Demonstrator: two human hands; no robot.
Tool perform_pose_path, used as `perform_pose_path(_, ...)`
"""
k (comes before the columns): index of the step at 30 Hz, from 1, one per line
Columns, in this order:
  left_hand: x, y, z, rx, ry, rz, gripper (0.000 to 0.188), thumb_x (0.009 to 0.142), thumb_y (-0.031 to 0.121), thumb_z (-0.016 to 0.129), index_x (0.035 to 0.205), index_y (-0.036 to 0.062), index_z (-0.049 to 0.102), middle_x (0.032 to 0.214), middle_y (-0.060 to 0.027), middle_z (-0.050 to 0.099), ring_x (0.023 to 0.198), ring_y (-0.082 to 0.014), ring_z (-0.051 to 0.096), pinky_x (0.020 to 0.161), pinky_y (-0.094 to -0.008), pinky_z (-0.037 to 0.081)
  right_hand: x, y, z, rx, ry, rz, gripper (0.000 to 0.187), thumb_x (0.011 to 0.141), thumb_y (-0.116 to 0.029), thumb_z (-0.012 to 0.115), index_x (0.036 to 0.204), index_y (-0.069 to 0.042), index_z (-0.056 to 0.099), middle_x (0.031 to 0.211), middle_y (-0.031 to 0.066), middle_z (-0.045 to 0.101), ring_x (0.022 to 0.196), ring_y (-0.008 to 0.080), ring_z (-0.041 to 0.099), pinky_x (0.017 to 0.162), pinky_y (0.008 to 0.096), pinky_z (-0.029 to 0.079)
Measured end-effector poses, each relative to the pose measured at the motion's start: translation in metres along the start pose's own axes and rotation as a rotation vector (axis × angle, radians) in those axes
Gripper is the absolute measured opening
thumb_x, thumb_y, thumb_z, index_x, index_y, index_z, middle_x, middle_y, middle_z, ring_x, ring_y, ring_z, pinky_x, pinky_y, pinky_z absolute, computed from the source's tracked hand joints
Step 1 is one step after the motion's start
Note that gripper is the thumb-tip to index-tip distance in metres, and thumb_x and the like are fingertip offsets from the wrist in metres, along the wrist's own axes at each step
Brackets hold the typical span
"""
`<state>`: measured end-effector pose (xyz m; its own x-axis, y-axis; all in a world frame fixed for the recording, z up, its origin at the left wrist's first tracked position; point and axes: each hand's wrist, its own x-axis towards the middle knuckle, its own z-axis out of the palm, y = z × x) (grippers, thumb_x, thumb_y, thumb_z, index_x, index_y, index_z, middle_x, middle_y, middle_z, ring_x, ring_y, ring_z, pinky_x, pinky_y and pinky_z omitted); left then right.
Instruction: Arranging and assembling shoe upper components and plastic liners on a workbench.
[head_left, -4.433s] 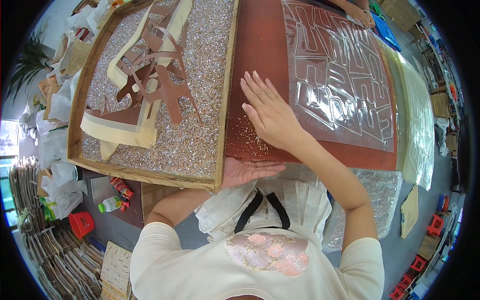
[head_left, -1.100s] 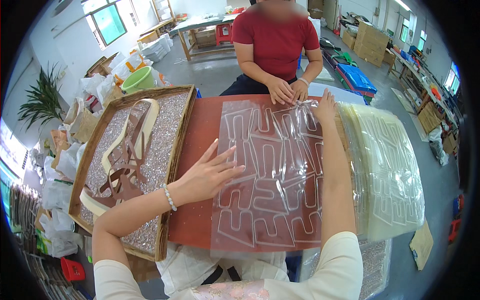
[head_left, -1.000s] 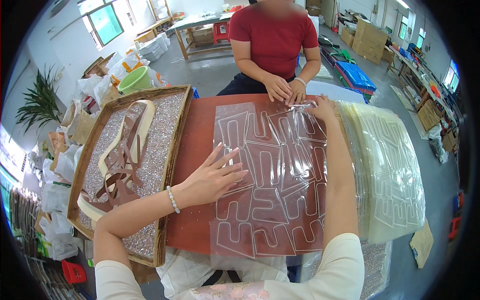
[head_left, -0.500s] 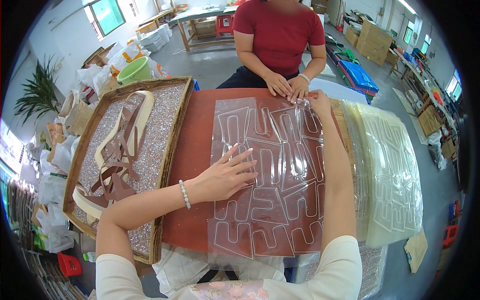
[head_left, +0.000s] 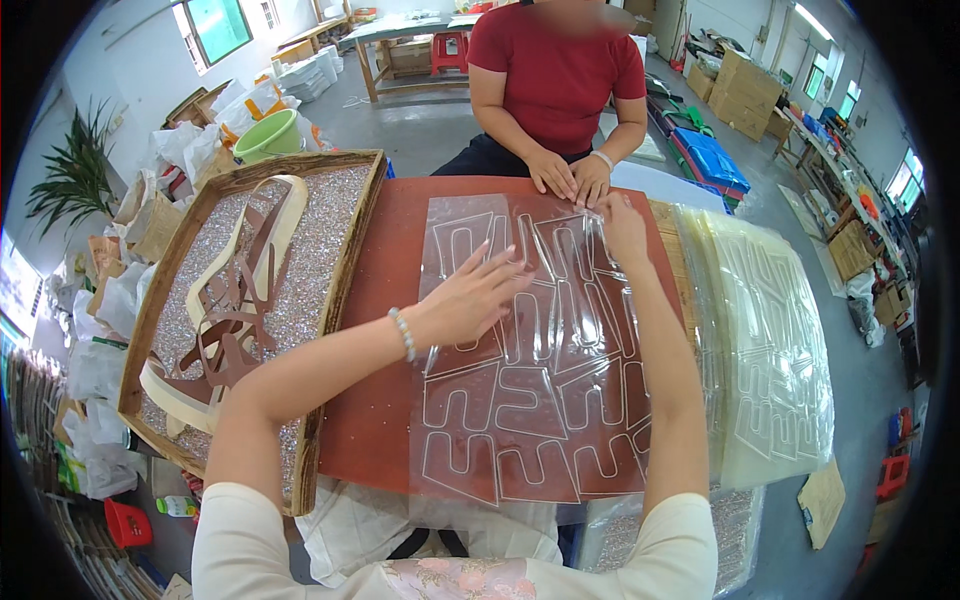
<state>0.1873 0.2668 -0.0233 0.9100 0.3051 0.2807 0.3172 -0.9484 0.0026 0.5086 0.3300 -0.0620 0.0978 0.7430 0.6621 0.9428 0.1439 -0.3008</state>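
A clear plastic sheet [head_left: 530, 465] with rows of U-shaped and slanted outlines cut into it lies on the red-brown tabletop [head_left: 375, 300]. Over its left middle part is my left hand [head_left: 478, 292], fingers spread and nothing in them; whether the palm touches the sheet I cannot tell. At the sheet's far right corner, my right hand [head_left: 624, 228] has its fingers closed on the edge. Close by, the hands of a person in a red shirt [head_left: 565, 180] rest at the table's far edge, almost meeting my right fingertips.
To the left stands a wooden tray [head_left: 345, 260] with glittery grains, brown strips and cream curved pieces. A thick stack of similar clear sheets [head_left: 765, 340] lies on the right. Behind the tray are a green basin [head_left: 268, 135] and plastic bags.
My left hand has lifted slightly and moved away from me. My right hand has shifted a little left, and the sheet has slid left with it.
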Motion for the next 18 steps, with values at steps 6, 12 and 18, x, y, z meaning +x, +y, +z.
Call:
perform_pose_path(6,0.097,-0.046,0.060,0.240,0.186,-0.108,0.061,0.082,0.015,0.057,0.137,0.0008,0.034,0.140,-0.0171,0.037,0.135,-0.0287,0.029,0.112,-0.0461,0.019,-0.055,-0.041,0.028,0.058,-0.096,0.084,0.009,0.089,-0.014,0.052,0.089,-0.006,0.055,0.072,0.0191,0.063,0.068,0.0378,0.063,0.062,0.0480,0.048)
perform_pose_path(12,0.155,-0.065,0.117,0.256,0.256,-0.102,0.047,0.087,0.013,0.043,0.132,0.0005,0.041,0.139,-0.0178,0.040,0.133,-0.0265,0.033,0.112,-0.0424,0.021,-0.064,-0.051,0.023,0.228,0.025,0.166,0.008,0.089,-0.013,0.053,0.090,-0.006,0.056,0.075,0.0197,0.064,0.070,0.0389,0.062,0.062,0.0479,0.047)
perform_pose_path(18,0.145,-0.063,0.114,0.053,0.045,-0.210,0.042,0.084,0.012,0.049,0.123,-0.0024,0.050,0.130,-0.0179,0.051,0.124,-0.0290,0.046,0.108,-0.0418,0.030,-0.074,-0.045,0.009,0.196,-0.082,0.208,0.010,0.090,-0.014,0.055,0.092,-0.003,0.056,0.084,0.0171,0.066,0.076,0.0379,0.063,0.064,0.0453,0.048)
